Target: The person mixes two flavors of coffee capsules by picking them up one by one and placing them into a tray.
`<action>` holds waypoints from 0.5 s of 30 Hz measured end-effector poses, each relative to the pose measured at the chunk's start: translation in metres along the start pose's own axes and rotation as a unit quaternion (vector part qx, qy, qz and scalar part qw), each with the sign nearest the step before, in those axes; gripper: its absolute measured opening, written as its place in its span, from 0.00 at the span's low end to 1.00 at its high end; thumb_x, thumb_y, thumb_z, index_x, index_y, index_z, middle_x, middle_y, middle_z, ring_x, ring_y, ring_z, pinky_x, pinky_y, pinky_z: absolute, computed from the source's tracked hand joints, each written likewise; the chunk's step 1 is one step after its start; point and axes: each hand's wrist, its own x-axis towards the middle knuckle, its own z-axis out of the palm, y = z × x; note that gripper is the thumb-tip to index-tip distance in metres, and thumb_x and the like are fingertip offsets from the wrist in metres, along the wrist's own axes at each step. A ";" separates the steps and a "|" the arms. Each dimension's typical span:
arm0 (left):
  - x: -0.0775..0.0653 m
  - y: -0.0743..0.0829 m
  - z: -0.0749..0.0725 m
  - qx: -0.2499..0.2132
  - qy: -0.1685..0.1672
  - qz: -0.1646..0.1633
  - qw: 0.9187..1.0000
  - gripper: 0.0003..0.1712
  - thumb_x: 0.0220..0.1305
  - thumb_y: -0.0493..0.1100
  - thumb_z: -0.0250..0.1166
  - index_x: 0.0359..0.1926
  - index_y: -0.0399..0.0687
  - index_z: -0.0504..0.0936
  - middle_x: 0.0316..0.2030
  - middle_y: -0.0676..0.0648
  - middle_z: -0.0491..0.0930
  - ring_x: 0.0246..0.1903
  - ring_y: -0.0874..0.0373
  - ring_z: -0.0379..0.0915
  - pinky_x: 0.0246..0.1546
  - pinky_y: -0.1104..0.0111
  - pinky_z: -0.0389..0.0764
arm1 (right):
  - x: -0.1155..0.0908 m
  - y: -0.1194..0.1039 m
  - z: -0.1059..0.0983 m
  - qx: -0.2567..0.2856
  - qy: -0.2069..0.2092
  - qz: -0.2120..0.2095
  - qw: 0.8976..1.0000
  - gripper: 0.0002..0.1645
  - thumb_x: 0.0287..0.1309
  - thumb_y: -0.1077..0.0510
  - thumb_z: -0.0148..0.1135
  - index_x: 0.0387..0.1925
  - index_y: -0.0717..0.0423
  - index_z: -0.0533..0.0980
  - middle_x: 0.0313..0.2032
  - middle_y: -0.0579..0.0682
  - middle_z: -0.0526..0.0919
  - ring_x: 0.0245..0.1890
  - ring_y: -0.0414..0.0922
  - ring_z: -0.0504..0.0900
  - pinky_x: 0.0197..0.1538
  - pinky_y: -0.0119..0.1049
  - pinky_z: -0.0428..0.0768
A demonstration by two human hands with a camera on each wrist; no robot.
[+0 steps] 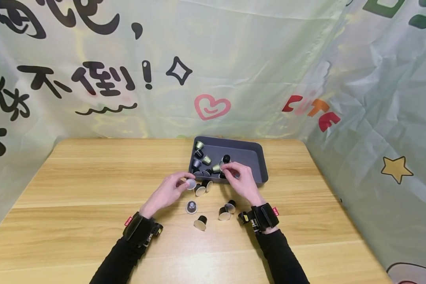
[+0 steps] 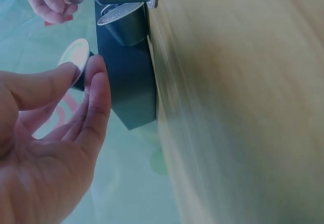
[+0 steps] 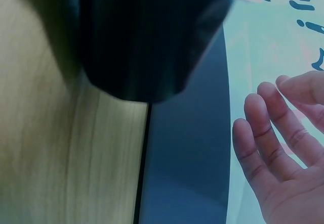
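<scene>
My left hand (image 1: 168, 191) pinches a coffee capsule (image 2: 76, 57) by its rim between thumb and fingers, in front of the tray's near left corner. Its pale lid faces the thumb in the left wrist view. My right hand (image 1: 242, 181) hangs over the near part of the dark grey tray (image 1: 246, 156), fingers loosely bent. Its fingertips are beside a light green capsule (image 1: 216, 168) in the tray; the right wrist view shows nothing between the fingers (image 3: 258, 120). Several green, black and grey capsules lie jumbled in the tray's left half.
Loose capsules lie on the wooden table (image 1: 92, 197) before the tray: two black ones (image 1: 200, 190) by its near wall, a grey one (image 1: 191, 207), a black one (image 1: 200, 223) and a pair (image 1: 225, 213) near my right wrist. A printed cloth (image 1: 252, 79) hangs behind the table.
</scene>
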 end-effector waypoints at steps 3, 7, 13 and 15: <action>0.000 0.000 -0.001 -0.002 0.006 0.006 1.000 0.19 0.70 0.35 0.59 0.61 0.43 0.78 0.49 0.39 0.84 0.43 0.47 0.81 0.41 0.67 0.81 | 0.000 0.000 0.000 0.001 0.001 0.001 1.000 0.09 0.66 0.66 0.61 0.43 0.63 0.84 0.39 0.54 0.88 0.34 0.44 0.82 0.39 0.35 0.82; 0.001 0.000 -0.001 -0.004 0.013 0.006 1.000 0.19 0.70 0.35 0.59 0.61 0.44 0.79 0.47 0.40 0.84 0.41 0.48 0.80 0.38 0.68 0.79 | 0.000 0.001 0.000 0.004 0.001 0.001 1.000 0.09 0.66 0.66 0.61 0.44 0.63 0.84 0.39 0.56 0.88 0.34 0.46 0.82 0.38 0.35 0.82; 0.002 0.000 -0.001 -0.007 0.016 -0.001 1.000 0.19 0.70 0.35 0.59 0.61 0.46 0.79 0.45 0.40 0.83 0.37 0.49 0.79 0.31 0.72 0.77 | 0.000 0.002 0.000 0.004 0.001 -0.001 1.000 0.09 0.66 0.66 0.61 0.44 0.63 0.84 0.40 0.57 0.88 0.33 0.47 0.82 0.38 0.35 0.81; 0.003 0.001 -0.002 -0.008 0.019 -0.004 1.000 0.19 0.71 0.36 0.59 0.61 0.47 0.78 0.44 0.39 0.83 0.35 0.49 0.78 0.28 0.73 0.76 | 0.000 0.002 0.000 0.004 0.001 -0.001 1.000 0.09 0.66 0.65 0.61 0.44 0.63 0.84 0.40 0.58 0.88 0.33 0.47 0.82 0.38 0.35 0.81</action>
